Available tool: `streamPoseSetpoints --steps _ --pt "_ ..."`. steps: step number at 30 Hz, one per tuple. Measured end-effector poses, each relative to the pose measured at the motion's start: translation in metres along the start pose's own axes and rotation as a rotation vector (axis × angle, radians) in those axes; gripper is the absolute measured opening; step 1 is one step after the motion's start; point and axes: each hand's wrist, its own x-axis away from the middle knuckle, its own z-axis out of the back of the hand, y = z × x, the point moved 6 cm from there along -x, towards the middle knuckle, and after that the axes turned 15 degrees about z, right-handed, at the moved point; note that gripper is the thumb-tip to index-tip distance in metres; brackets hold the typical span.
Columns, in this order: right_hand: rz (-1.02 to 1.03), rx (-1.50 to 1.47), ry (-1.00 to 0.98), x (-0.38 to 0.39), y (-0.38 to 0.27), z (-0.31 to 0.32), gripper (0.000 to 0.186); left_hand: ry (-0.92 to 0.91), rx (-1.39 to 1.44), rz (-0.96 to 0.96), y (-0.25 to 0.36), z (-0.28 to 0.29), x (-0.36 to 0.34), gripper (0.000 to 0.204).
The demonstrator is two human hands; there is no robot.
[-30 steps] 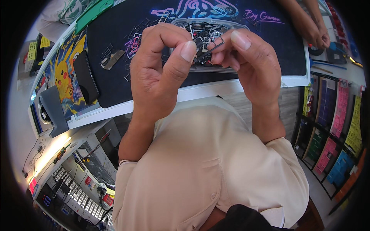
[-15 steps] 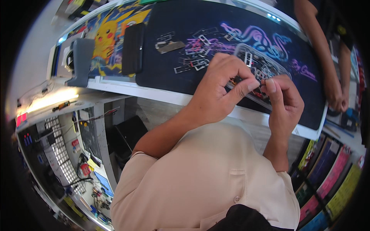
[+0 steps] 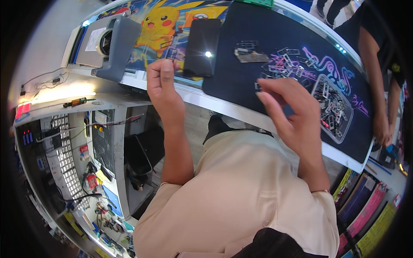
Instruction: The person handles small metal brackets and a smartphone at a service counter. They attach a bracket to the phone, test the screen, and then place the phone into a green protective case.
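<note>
SIM tray (image 3: 171, 53), small, metal, is pinched in the left hand (image 3: 161, 81) beside the black phone (image 3: 202, 41) at the counter's edge. Right hand (image 3: 292, 114) is held half-open, empty, over the black mat (image 3: 241, 77).

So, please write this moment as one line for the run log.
left hand: holds small metal frame | right hand: open, over black mat | phone: face-down

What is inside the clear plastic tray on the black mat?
The clear plastic tray holds a heap of small metal frames, loosely piled. Whatever lies at the bottom is covered by the upper ones. The right hand hovers beside it.
</note>
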Motion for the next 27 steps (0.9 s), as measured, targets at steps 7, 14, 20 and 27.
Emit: streamPoseSetpoints --steps 7,14,20,27 --pt "0.064 0.468 -0.083 -0.079 0.009 -0.109 0.042 -0.099 0.102 0.105 -0.016 0.064 -0.079 0.020" --pt "-0.189 0.653 -0.099 -0.091 0.025 -0.161 0.105 -0.359 0.149 0.143 -0.026 0.055 -0.093 0.014" --pt "-0.298 0.606 -0.061 -0.097 0.033 -0.152 0.119 -0.420 0.023 0.203 -0.022 0.056 -0.094 0.011" --pt "-0.415 0.465 -0.109 -0.101 0.048 -0.142 0.110 -0.308 -0.482 -0.304 0.004 0.041 -0.089 0.016"
